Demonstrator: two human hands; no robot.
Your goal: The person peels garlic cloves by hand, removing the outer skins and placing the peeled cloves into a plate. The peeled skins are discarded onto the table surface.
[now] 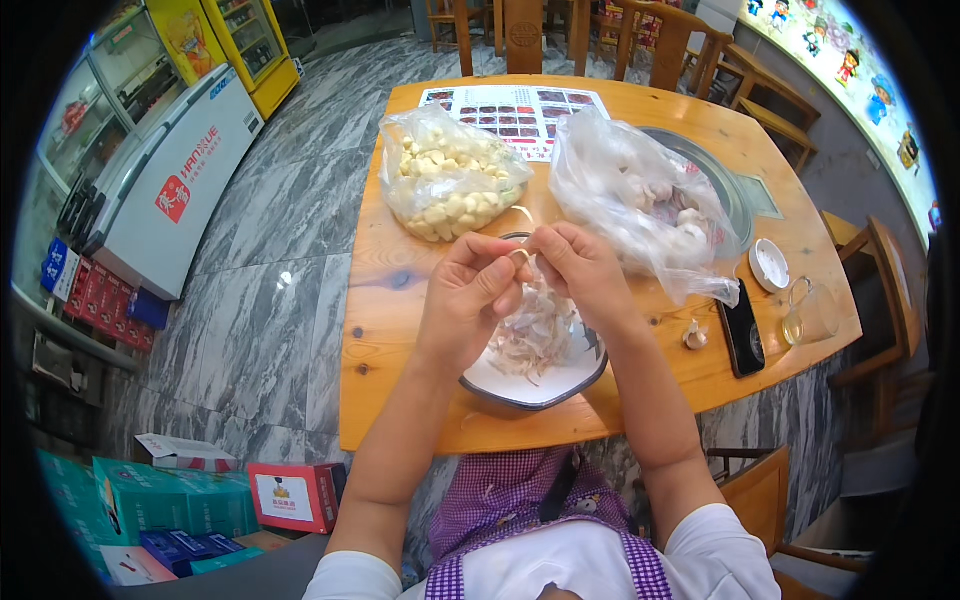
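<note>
A small pale garlic clove (520, 255) is pinched between the thumb and fingers of my left hand (476, 281). My right hand (574, 262) meets it there, its fingertips closed at the clove's end; a bit of whitish skin shows beneath them, partly hidden. Both hands are above a white bowl (517, 386) with a dark rim. Dry garlic skins (529, 337) are heaped in the bowl. Beyond my left hand sits a clear plastic bag of peeled garlic cloves (457, 206). Behind my right hand lies a plastic bag of unpeeled garlic bulbs (645, 199).
On the wooden table (397, 300) are a broken garlic bulb (695, 337), a smartphone (741, 330), a small white dish (769, 265) and a glass mug (814, 313). A printed menu sheet (517, 112) lies at the back, near a round metal inset (731, 180). Cartons (180, 495) stand at lower left.
</note>
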